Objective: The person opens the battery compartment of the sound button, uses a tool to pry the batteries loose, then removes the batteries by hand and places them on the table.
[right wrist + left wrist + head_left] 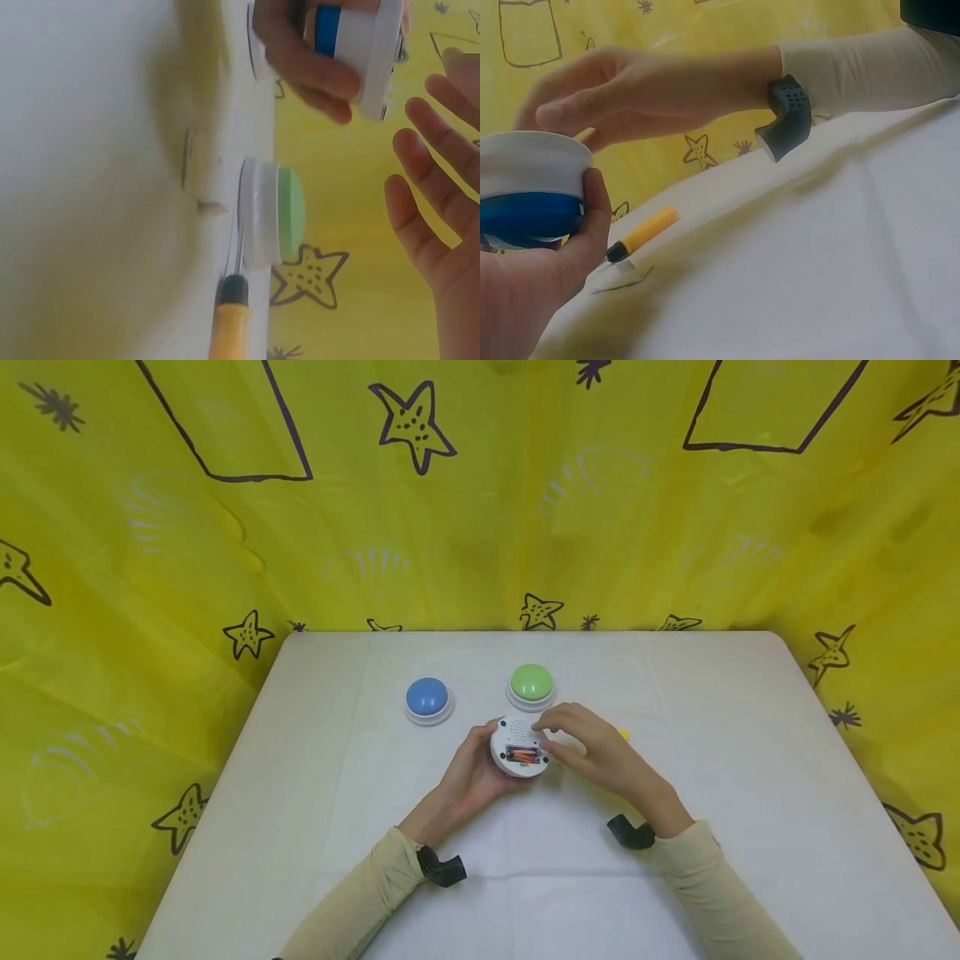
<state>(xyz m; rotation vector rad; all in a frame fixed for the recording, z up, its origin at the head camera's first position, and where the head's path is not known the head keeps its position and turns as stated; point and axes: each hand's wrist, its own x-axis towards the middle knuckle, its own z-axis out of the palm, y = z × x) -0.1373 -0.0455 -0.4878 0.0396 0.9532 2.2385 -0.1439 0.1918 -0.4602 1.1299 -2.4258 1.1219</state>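
Observation:
My left hand (467, 770) grips a white round push button (519, 727), upside down, by its sides. Its underside faces up, with speaker holes, dark screw spots and an uncovered compartment where batteries (522, 755) lie. Below the white base, the blue dome (529, 215) shows in the left wrist view. Close by the button's right edge is my right hand (600, 750), its fingers loosely bent and spread with nothing between them. In the right wrist view the fingers (431, 165) stand apart from the button.
A blue-domed button (427, 697) and a green-domed button (532, 683) stand farther back on the white table (360, 860). A screwdriver (651, 231) with a yellow handle lies beyond my hands, beside a small pale piece (619, 279). A yellow curtain (480, 527) hangs behind.

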